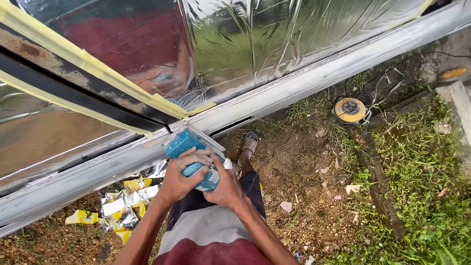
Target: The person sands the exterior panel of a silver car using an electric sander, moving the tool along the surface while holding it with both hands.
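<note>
Both hands grip a teal power sander (189, 149) pressed against the grey lower sill (304, 81) of a vehicle body. My left hand (180, 176) wraps over the tool's top and left side. My right hand (225, 186) holds its rear end, fingers curled round it. The panels above the sill are masked with silver foil (245, 44) and strips of yellow tape (98, 66). The sander's pad is hidden against the sill.
Crumpled foil and yellow tape scraps (122, 203) lie on the dirt at lower left. A yellow cable reel (350, 109) sits on the ground to the right, near grass and a concrete kerb (461, 105). My sandalled foot (249, 144) rests below the sill.
</note>
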